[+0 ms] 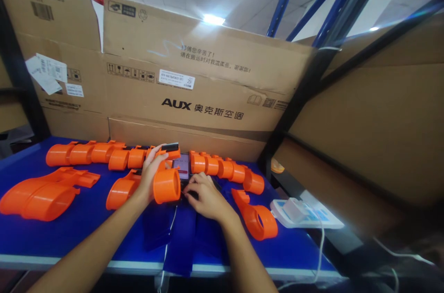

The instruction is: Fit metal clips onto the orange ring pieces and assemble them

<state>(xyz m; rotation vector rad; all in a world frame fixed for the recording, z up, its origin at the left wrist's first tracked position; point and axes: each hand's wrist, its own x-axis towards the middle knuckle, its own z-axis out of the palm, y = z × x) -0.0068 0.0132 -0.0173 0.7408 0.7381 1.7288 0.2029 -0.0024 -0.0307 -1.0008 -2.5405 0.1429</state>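
My left hand (151, 170) is wrapped round an orange plastic part (167, 186) with a wide ring at its lower end and a black piece (169, 147) at its top. Just right of it, my right hand (202, 193) has its fingers bent together near a white cable (173, 219); what they pinch, if anything, is too small to tell. Behind both hands a phone-like screen (181, 166) shows, partly covered. Another orange ring part (121, 191) lies left of my left hand.
Orange ring parts (81, 153) line the back of the blue table (114, 237), with more at left and right. A white power strip (305, 214) sits at the right edge. Cardboard (194, 76) stands behind; a dark rack post (294, 99) rises at right.
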